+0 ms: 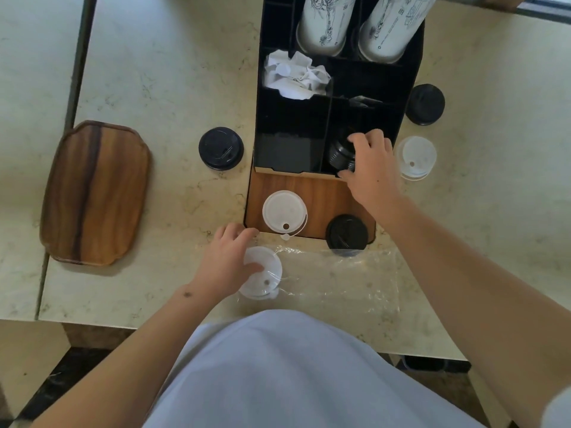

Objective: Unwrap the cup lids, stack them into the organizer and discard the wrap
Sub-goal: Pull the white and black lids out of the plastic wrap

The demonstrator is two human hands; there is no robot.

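Fingers of your right hand (pixel 369 163) curl around a stack of black lids (pixel 340 154) in the organizer's (pixel 287 125) front right compartment. Your left hand (pixel 227 264) presses a white lid (pixel 262 271) with relaxed fingers at the clear wrap's (pixel 340 279) left end.

Black organizer (pixel 290 128), black lids (pixel 221 148), white lids (pixel 284 211), line-drawn white cups (pixel 324 23), brown-grained tray (pixel 95 193)

Three single black lids lie out: one (pixel 221 148) left of the right hand (pixel 369 168), one (pixel 425 104) beyond it, one (pixel 347 233) nearer; a black stack (pixel 340 154) sits under its fingers. Three white lids: one (pixel 416 157) right of that hand, one (pixel 284 211) beyond the left hand (pixel 230 261), one (pixel 262 273) under it. Two cup stacks (pixel 324 23) (pixel 392 29), one wooden tray (pixel 95 193), one wrap (pixel 340 279).
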